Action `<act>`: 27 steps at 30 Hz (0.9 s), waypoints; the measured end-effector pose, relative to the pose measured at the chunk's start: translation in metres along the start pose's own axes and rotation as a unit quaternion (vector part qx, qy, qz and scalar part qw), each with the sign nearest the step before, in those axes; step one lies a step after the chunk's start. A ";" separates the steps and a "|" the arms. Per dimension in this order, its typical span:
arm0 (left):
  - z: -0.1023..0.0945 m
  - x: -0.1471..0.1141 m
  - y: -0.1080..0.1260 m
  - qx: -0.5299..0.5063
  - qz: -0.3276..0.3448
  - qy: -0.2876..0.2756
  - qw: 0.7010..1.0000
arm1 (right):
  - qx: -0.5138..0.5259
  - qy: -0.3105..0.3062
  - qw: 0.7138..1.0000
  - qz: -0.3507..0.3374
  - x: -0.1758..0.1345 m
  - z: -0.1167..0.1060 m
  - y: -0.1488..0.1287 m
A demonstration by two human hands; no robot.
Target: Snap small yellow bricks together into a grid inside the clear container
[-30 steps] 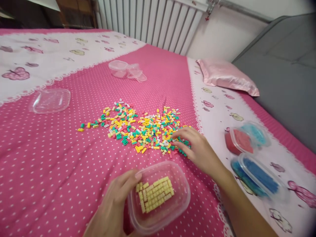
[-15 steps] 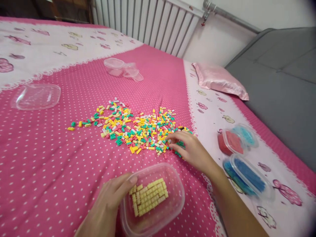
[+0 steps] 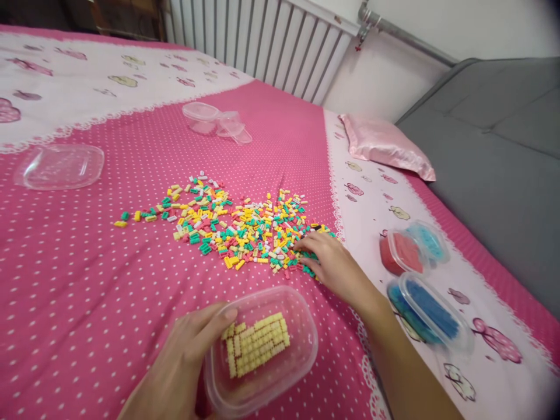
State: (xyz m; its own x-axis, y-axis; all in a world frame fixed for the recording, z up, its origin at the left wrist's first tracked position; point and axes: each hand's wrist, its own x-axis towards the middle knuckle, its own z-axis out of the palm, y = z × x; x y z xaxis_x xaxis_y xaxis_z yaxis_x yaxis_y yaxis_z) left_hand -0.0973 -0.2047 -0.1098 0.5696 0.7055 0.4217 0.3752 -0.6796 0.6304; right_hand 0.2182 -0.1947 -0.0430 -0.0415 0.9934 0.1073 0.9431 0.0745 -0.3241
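My left hand (image 3: 188, 344) grips the left rim of a clear plastic container (image 3: 301, 361), thumb over the edge. Inside it, pale yellow building bricks (image 3: 258, 344) lie side by side in neat rows. Beyond the container spreads a loose pile of small building bricks (image 3: 249, 230) in yellow, green, white and pink. At the pile's near right side, my right hand (image 3: 330, 262) reaches in with bent fingers, thumb and forefinger apart. Green bricks show around its fingertips, and I see no brick held between them.
On the right are lidded tubs with red (image 3: 405, 251), light blue (image 3: 431, 242) and dark blue (image 3: 433, 306) contents. A clear lid (image 3: 63, 167) lies at left; clear containers (image 3: 201, 116) sit farther back. A pink pillow (image 3: 385, 143) rests by the grey headboard (image 3: 485, 134).
The view has shifted slightly, moving most things a little left in the picture. My right hand stays at the pile's right side, and my left hand keeps its hold on the container.
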 end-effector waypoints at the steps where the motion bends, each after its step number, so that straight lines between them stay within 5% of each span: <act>1: 0.001 0.000 0.001 -0.002 0.001 0.001 1.000 | -0.006 0.001 1.000 -0.001 0.001 0.000 0.000; 27: -0.008 0.011 0.022 -0.043 0.036 -0.037 0.998 | 0.028 0.051 0.997 -0.054 -0.004 -0.007 0.000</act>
State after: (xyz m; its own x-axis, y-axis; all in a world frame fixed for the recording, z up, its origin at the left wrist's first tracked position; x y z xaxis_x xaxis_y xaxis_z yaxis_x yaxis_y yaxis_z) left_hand -0.0886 -0.2098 -0.0858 0.6463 0.6365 0.4209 0.2692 -0.7063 0.6547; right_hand 0.2210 -0.1992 -0.0374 -0.1055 0.9655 0.2381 0.9146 0.1882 -0.3579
